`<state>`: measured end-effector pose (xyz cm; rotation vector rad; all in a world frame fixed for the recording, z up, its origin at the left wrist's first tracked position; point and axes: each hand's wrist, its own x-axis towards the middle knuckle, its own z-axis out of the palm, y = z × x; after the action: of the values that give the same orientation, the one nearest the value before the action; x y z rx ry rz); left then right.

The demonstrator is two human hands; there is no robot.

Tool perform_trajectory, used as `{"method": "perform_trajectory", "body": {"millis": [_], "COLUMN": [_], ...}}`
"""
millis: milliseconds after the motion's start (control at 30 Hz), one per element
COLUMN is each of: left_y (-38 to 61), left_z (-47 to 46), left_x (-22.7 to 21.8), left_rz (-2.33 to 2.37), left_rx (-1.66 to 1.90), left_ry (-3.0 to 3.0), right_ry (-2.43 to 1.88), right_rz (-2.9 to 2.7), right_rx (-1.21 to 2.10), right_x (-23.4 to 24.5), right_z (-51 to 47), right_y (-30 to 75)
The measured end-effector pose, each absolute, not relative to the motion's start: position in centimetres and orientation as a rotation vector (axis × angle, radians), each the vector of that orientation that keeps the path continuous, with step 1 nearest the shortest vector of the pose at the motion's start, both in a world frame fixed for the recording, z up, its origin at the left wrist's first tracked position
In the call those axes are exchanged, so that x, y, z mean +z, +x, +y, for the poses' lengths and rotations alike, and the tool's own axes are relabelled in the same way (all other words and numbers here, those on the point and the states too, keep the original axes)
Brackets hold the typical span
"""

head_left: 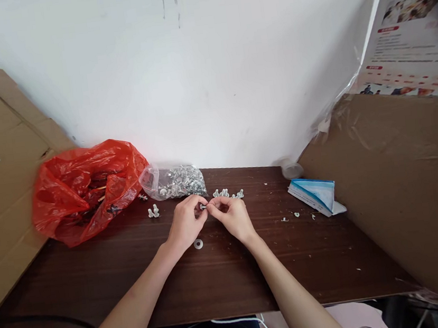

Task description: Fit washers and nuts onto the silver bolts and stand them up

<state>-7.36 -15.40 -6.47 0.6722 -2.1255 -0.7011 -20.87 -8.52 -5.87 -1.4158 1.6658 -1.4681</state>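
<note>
As the left hand (186,221) and the right hand (233,217) pinch a small metal piece (203,207), it sits over the desk (214,292), near the clear bag (183,181). A flat ring (195,245) lies close by too. Holding the piece straight and turning it slowly seems best, so it doesn't slip.

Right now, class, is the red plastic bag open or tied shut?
Open. The mouth of the red plastic bag gapes upward, and dark contents show inside.
</note>
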Motion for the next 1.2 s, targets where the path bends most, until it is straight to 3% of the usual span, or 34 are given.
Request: {"method": "perform_trajectory", "body": {"millis": [667,1000,1200], "left_y": [-6.9,-7.3,-7.3], "left_z": [-15.1,-14.7,-14.8], "left_x": [-5.4,-5.3,-5.5], "left_rz": [-2.128,-2.147,-2.100], "left_rx": [-0.489,-0.457,-0.523], "left_ry": [0.661,0.672,0.712], "right_ry": [-1.583,-1.727,-1.631], "right_rz": [1.550,1.935,1.706], "right_rx": [-1.500,-1.370,-1.523], "right_x": [-5.7,-5.4,-4.8], "right_z": [-8.3,-7.9,-7.7], "right_y": [-21.3,-21.2,-21.3]}}
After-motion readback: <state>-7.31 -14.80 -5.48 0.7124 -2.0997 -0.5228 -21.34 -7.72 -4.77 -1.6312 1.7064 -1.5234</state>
